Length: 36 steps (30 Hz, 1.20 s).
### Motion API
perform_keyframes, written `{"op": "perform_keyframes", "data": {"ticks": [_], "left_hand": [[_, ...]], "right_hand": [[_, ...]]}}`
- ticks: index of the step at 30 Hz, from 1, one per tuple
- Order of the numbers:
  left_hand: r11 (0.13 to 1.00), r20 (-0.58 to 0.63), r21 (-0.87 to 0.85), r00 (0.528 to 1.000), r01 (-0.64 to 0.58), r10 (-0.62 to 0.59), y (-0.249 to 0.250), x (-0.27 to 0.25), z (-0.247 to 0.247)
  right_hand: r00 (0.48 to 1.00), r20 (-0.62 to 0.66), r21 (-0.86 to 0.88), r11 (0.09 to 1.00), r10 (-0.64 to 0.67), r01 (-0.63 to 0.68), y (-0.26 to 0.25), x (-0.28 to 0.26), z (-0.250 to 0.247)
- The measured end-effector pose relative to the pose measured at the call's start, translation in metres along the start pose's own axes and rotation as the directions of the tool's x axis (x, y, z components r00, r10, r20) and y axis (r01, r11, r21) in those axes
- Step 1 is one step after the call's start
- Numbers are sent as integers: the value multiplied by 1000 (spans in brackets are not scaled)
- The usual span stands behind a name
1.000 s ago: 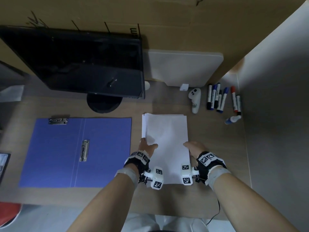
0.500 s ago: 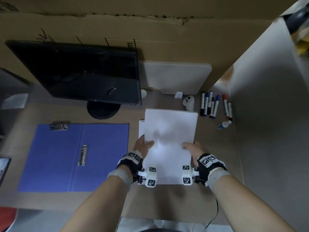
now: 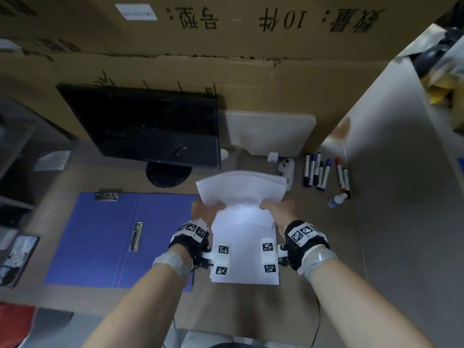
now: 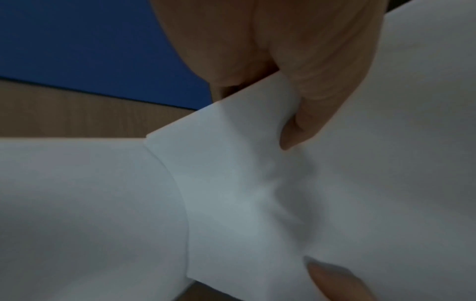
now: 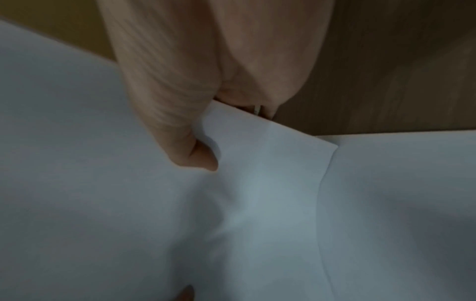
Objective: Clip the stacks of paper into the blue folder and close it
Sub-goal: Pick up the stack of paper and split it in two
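Together, our left hand and right hand lift a stack of paper clear of the desk, each pinching one side edge, thumb on top and fingers curled beneath, so the sheets bow between them. More paper lies flat on the desk below our wrists. To our left the blue folder lies open and flat on the desk, one metal clip near its spine, another at its far edge. Marker pens rest at far right, with a dark monitor standing behind the folder.
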<state>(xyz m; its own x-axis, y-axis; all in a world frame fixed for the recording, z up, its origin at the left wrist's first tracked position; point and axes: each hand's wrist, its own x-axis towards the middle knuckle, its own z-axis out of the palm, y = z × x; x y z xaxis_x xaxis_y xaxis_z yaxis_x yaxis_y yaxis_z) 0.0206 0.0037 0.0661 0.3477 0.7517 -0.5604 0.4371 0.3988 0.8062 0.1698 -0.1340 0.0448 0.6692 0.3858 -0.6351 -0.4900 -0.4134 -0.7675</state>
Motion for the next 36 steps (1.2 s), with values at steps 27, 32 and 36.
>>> {"op": "perform_keyframes", "data": {"ticks": [27,32,36], "left_hand": [[962,139,123,955,244,-261,-51,55,-70],[938,71,103,938,332,-340,-76,45,-117],[869,-83,260,907,421,-414,-87,31,-154]], "right_hand": [[980,134,-307,947,145,-98,22,-3,81],[963,162,-427,895,216,-129,57,-12,124],[938,226,-525,844,262,-110,80,-22,156]]}}
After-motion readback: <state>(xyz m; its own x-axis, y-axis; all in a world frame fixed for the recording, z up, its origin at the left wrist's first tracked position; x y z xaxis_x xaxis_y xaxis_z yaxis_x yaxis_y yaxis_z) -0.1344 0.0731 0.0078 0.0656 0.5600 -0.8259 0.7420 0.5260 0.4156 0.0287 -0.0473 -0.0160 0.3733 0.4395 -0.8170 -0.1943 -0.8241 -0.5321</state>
